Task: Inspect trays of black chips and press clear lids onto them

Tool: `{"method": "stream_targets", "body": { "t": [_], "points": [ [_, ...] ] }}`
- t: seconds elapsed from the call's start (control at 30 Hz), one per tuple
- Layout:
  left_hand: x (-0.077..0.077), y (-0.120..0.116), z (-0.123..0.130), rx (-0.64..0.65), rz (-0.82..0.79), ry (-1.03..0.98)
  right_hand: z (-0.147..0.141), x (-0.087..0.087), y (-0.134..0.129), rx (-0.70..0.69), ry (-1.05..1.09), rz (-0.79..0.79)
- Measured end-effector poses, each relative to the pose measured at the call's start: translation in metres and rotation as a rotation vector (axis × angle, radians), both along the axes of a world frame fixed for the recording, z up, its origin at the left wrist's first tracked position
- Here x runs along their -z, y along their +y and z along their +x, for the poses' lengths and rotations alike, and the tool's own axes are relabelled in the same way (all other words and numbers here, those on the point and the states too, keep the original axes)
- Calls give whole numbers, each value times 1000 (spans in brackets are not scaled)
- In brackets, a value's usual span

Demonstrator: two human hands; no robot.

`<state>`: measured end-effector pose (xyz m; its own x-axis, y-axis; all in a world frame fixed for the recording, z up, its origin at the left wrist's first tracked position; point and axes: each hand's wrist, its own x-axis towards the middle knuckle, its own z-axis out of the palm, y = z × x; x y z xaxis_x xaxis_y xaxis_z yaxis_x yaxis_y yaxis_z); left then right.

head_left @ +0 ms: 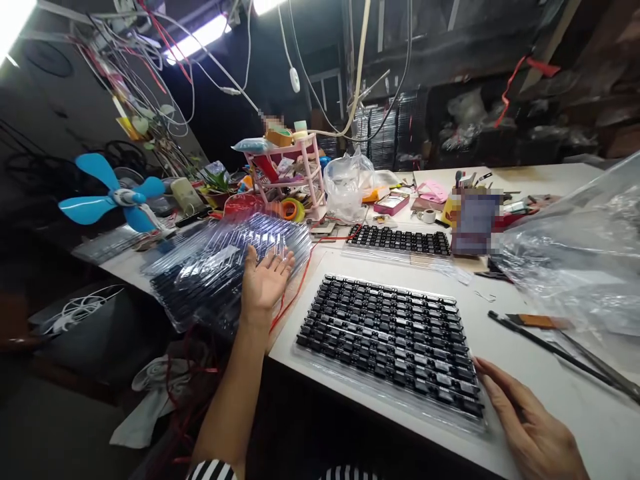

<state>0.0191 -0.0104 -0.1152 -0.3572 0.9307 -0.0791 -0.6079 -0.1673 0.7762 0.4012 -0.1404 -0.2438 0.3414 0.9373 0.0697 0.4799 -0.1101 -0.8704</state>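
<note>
The left hand (267,283), center-left of the frame, is open, palm up and fingers spread, in front of the clear trays (220,260); it grips nothing that shows. The right hand (537,423), lower right, is loosely curled, fingertips at the right edge of the black-filled tray (390,340), which lies on the table (560,393) right of center. Behind that tray sits a smaller batch (400,240) of black parts. A plastic sheet (575,260) spreads over the table's right side, near the brush (537,321) and tweezers (600,367). Farther back stand a pink rack (290,177) and, upper left, a blue fan (123,197); cables (360,80) hang across the top.
</note>
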Motion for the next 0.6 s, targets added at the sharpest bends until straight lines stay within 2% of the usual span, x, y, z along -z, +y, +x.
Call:
{"method": "stream_targets", "body": {
  "t": [0.07, 0.17, 0.4, 0.47, 0.53, 0.6],
  "points": [
    [-2, 12, 1, -48, -8, -25, -2, -5, 0, 3, 3, -27],
    [7, 15, 9, -83, 20, -49, -2, -7, 0, 8, 2, -40],
    [36, -19, 33, 22, 63, -22, -1, -12, 1, 45, 15, -75],
    [40, -27, 35, 49, 83, 5, -9, -20, -1, 122, 25, -15],
    [41, -33, 39, 68, 103, 38, -25, -32, -5, 186, 77, 109],
    [43, -40, 47, 78, 120, 74, -47, -46, -12, 96, 196, 206]
  ]
}}
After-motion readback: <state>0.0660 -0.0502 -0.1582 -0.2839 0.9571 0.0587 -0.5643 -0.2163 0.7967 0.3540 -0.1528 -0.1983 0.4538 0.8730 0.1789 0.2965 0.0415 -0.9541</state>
